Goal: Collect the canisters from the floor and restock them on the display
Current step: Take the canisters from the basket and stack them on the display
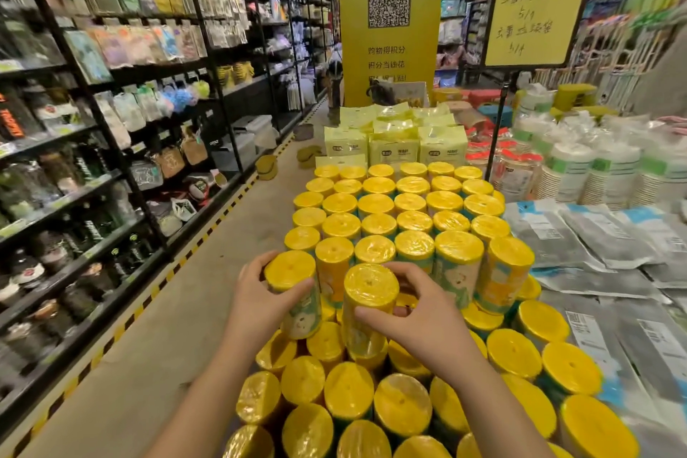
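Two hands, two canisters, one each. Left hand (260, 296) wraps its fingers round the near-left canister (292, 270). Right hand (420, 312) pinches the second canister (370, 286) beside it. Both stand at the display stack's (410, 203) near edge. Upright cylinders, flat yellow lids, glossy crinkled shrink-wrap; dozens there.

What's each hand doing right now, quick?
Left hand: closed around a yellow-lidded canister at the stack's left edge.
Right hand: closed around the neighbouring canister, fingers curled at its top.

A single head-worn wide-angle view — facing forward and down, close above the stacked canisters (377, 204); shelving (93, 123) runs along the left, the aisle floor (223, 264) receding far.
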Tool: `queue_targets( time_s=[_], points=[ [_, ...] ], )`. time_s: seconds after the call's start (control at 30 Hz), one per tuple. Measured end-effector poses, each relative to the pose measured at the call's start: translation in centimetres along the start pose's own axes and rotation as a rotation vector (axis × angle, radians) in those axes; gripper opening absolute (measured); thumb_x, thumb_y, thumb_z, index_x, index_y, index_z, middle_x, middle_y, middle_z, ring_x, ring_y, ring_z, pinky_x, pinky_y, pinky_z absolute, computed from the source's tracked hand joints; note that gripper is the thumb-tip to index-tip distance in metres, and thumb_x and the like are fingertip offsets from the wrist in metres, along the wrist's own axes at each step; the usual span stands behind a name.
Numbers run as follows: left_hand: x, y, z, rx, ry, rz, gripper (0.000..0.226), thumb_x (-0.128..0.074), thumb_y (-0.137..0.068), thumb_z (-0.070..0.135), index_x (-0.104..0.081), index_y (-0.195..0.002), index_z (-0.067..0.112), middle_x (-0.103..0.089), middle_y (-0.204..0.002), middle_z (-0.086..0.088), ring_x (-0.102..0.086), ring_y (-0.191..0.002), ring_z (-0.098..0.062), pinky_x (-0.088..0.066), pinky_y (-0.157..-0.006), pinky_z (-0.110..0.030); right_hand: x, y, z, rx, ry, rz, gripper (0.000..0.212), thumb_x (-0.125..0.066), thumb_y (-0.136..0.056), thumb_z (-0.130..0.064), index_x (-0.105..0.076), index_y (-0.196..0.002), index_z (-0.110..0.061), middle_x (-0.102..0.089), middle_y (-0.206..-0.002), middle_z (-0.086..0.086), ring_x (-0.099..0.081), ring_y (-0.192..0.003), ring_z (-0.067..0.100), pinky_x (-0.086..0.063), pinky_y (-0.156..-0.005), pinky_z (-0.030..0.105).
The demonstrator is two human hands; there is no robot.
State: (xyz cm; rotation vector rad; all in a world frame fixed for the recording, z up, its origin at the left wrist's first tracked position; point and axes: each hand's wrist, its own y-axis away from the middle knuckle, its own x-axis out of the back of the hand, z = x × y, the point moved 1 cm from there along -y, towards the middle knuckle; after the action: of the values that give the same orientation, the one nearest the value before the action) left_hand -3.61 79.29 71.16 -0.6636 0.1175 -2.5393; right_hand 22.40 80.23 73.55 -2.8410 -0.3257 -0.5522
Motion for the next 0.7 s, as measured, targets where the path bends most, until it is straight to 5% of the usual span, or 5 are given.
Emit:
queue_targets(
  time_s=[0.27, 0.47, 0.7],
  points=[
    [-0.7, -1.7, -1.4, -0.021, 0.004, -0.001, 0.074, -0.089, -0.07, 0.045, -0.051, -0.133, 0.035, -0.05, -0.127, 0.008, -0.053, -0.113, -0.007, -0.053, -0.096, -0.036, -1.5, -1.5, 0.4, -0.021, -0.004, -0.004, 0.062, -0.091, -0.067, -0.047, -0.055, -0.117, -0.049, -0.061, -0.116, -0.027, -0.055, -0.108, -0.014, -0.052, -0.08, 0.011],
    [-1.1, -2.1, -1.8, -0.075, -0.041, -0.034, 0.081, -0.09, -0.069, 0.043, -0.05, -0.138, 0.03, -0.048, -0.128, 0.01, -0.046, -0.111, 0.0, -0.041, -0.09, -0.021, -3.0, -2.2, 0.8, -0.021, -0.014, -0.014, 0.063, -0.091, -0.069, -0.044, -0.056, -0.122, -0.044, -0.061, -0.117, -0.027, -0.052, -0.106, -0.021, -0.051, -0.077, 0.007],
    [-1.0, -2.0, -2.1, -0.052, -0.002, -0.079, 0.09, -0.09, -0.066, 0.048, -0.045, -0.142, 0.031, -0.045, -0.131, 0.01, -0.049, -0.117, -0.006, -0.042, -0.093, -0.024, -5.8, -3.6, 2.0, -0.031, 0.012, 0.017, 0.072, -0.087, -0.066, -0.055, -0.055, -0.129, -0.043, -0.052, -0.126, -0.025, -0.053, -0.115, -0.005, -0.056, -0.091, 0.023]
  ],
)
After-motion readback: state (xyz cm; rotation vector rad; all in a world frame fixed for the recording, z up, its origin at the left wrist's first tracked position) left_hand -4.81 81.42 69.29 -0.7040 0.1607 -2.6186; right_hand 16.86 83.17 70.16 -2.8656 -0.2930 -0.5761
